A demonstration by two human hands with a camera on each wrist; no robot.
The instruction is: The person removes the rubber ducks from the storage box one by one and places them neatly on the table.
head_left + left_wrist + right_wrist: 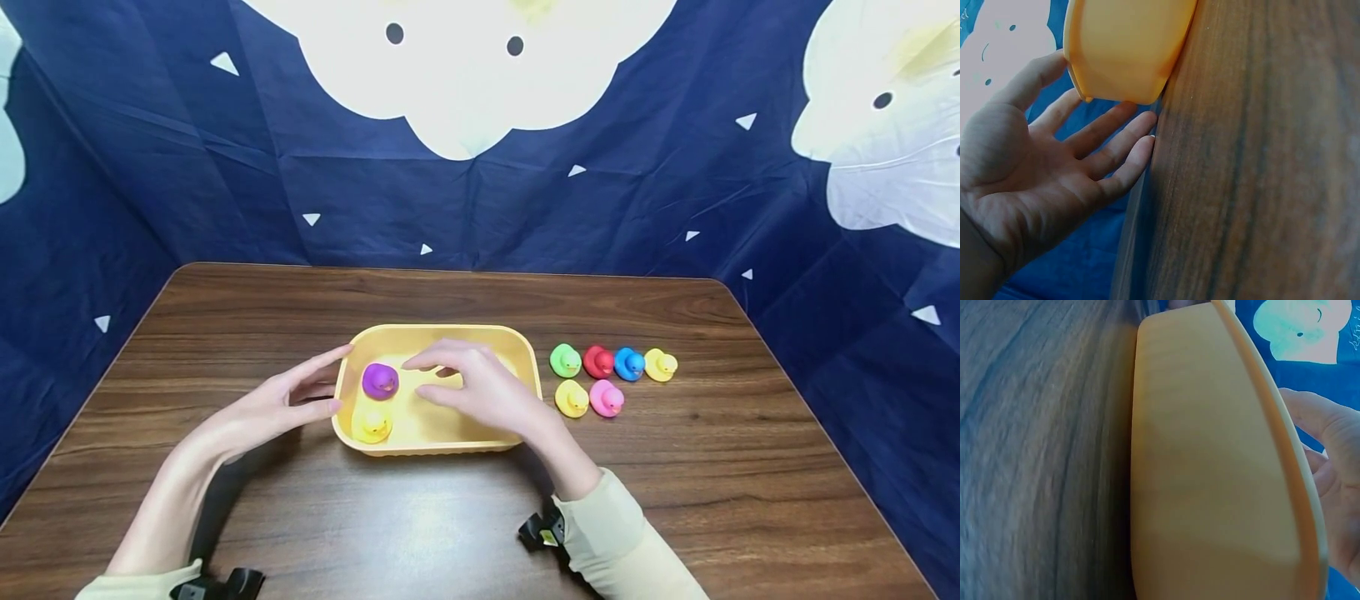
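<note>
A yellow plastic tray (442, 431) stands on the table, with a purple rubber duck (380, 381) and a yellow rubber duck (373, 425) in its left end. My left hand (264, 407) touches the tray's left end with thumb and fingers spread; the left wrist view shows this hand (1041, 150) with its palm bare. Over the middle of the tray hovers my right hand (480, 385), just right of the purple duck, thumb and fingers apart and nothing between them. In the right wrist view the tray wall (1210, 456) hides part of that hand (1340, 469).
Right of the tray several rubber ducks lie in two rows: green (566, 360), red (598, 362), blue (629, 364) and yellow (660, 365) behind, another yellow (572, 398) and a pink (607, 398) in front. A dark blue curtain (375, 200) hangs behind the wooden table (750, 467).
</note>
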